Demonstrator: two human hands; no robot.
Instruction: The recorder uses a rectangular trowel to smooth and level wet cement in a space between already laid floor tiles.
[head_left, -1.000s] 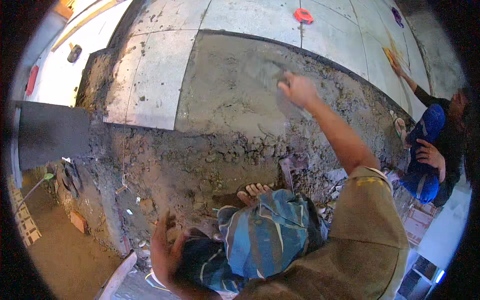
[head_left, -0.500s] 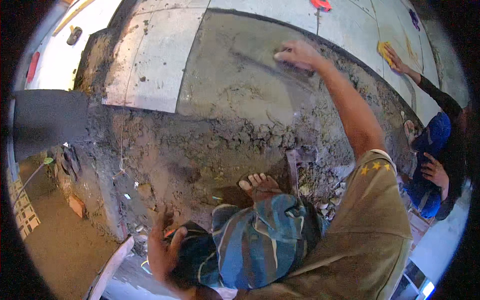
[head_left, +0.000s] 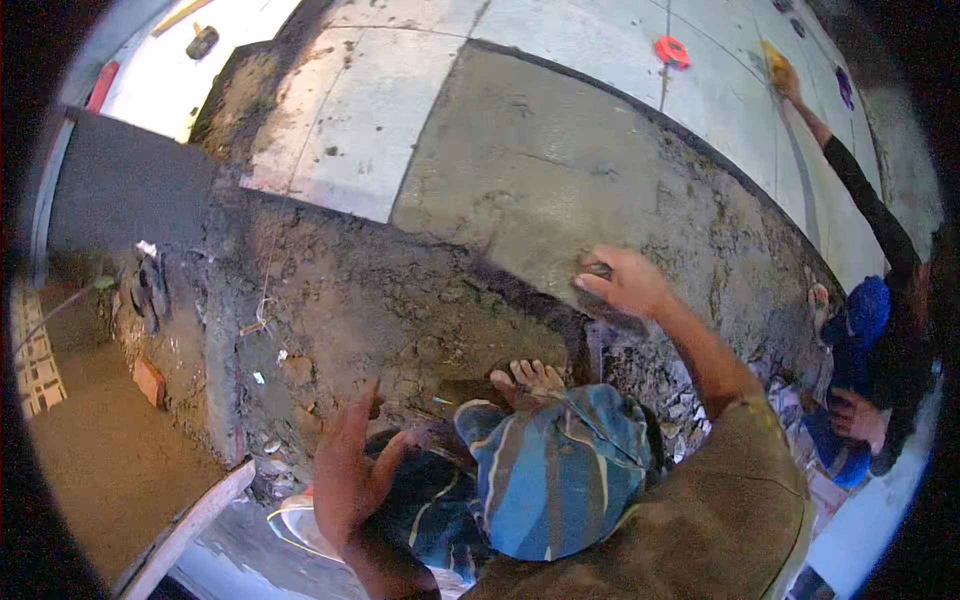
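- The grey mortar bed (head_left: 530,150) lies in the middle of the floor, bordered by pale tiles (head_left: 375,120) on its left and more along its far side; it looks fairly smooth on the left, rougher toward the right.
- At its near edge, the right hand (head_left: 625,285) is closed round the handle of a dark tool (head_left: 601,269); the hand hides most of the rest.
- Just changed: this hand was over the far part of the bed half a second ago and has come back to the near edge. The clumps then lying on the near part no longer show, and that edge reads as a cleaner line against the dark, crumbly soil (head_left: 400,300); I judge the levelling has reached this border.
- The left hand (head_left: 355,455) hangs with fingers spread, apparently empty, beside the striped cloth (head_left: 560,470) over the knees.
- A bare foot (head_left: 528,380) rests on the soil, with rubble (head_left: 685,415) to its right.
- Farther off, a red tape measure (head_left: 673,52) lies on the far tiles; at far right, a co-worker's hand (head_left: 787,78) has slid farther out with a yellow cloth or sponge (head_left: 771,55).
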